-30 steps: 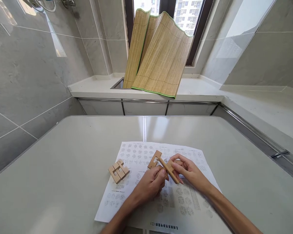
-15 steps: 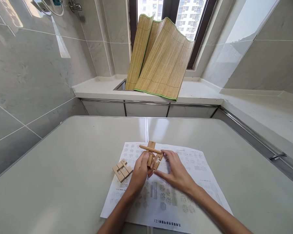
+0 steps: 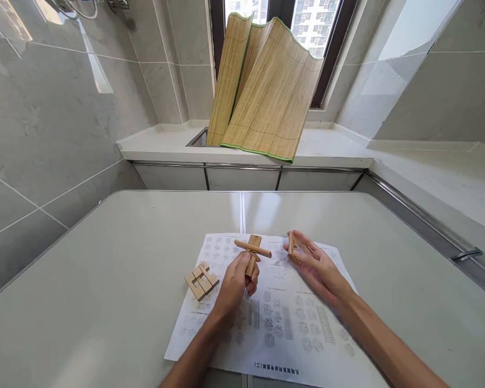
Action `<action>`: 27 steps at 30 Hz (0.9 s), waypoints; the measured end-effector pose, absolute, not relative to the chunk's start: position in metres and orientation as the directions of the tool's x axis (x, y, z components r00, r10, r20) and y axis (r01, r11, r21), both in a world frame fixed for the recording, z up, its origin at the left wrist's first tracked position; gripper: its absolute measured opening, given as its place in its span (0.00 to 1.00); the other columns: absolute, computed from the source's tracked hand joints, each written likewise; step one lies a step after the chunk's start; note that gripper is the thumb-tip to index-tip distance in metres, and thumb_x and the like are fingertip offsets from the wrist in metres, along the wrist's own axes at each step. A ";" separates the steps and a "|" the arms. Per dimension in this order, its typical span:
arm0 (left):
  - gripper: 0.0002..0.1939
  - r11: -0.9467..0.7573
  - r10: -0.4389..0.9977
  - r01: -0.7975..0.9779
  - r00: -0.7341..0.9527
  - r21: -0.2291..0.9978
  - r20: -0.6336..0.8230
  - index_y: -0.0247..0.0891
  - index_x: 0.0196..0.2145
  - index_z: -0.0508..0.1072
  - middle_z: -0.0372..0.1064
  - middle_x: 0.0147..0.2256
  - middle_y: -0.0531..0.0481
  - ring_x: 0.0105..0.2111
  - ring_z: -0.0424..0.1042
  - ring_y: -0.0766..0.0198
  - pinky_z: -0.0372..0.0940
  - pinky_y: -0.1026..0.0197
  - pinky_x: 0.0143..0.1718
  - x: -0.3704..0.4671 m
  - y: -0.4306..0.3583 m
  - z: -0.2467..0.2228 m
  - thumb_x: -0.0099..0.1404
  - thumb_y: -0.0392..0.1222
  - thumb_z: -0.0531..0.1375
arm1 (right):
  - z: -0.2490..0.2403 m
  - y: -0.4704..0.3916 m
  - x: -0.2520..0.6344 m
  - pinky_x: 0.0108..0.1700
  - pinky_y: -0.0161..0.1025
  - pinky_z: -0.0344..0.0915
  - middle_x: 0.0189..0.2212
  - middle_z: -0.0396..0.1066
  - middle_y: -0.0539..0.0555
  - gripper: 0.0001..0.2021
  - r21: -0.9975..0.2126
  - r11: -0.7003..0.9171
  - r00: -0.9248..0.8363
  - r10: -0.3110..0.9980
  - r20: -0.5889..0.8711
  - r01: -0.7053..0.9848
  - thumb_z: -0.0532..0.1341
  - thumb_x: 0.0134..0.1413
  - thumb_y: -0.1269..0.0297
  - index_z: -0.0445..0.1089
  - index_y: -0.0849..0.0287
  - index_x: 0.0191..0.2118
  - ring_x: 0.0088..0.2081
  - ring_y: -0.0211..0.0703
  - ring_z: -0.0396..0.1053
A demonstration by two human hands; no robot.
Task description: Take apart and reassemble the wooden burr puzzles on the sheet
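Note:
Pinched in my left hand (image 3: pixel 236 280) are crossed wooden puzzle pieces (image 3: pixel 253 247): a long stick lies across a flat upright piece, above the printed sheet. My right hand (image 3: pixel 321 267), off to the right, grips a separate notched wooden puzzle piece (image 3: pixel 292 247) between thumb and fingers. A gap separates the two hands. Left of my left hand, several pale wooden pieces (image 3: pixel 202 281) lie grouped together, partly on the sheet's edge. Under both hands spreads a large paper sheet (image 3: pixel 283 353) printed with small diagrams and rows of figures.
A light table (image 3: pixel 117 291) with a centre seam carries everything. Beyond it runs a white ledge (image 3: pixel 161 146), where a folded bamboo mat (image 3: pixel 270 97) leans against the window (image 3: pixel 313 27). Grey tiled walls (image 3: pixel 64 108) stand on both sides.
My right hand has drawn away to the right, taking the notched wooden piece off the crossed pieces. My left hand stays nearly in place, still holding the crossed pieces.

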State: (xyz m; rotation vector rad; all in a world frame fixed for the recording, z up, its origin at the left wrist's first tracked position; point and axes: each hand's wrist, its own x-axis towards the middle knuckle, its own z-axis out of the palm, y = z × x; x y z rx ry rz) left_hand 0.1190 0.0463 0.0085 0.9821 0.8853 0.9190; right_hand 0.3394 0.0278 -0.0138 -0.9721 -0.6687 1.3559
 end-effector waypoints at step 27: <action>0.18 0.461 0.774 -0.274 0.589 0.844 -0.232 0.38 0.38 0.67 0.58 0.23 0.58 0.18 0.48 0.72 0.51 0.67 0.19 0.132 0.036 0.002 0.74 0.57 0.56 | -0.006 0.012 0.318 0.16 0.34 0.59 0.21 0.73 0.47 0.23 -0.951 -0.090 -0.127 0.990 -0.054 -0.295 0.67 0.59 0.41 0.72 0.55 0.48 0.15 0.37 0.65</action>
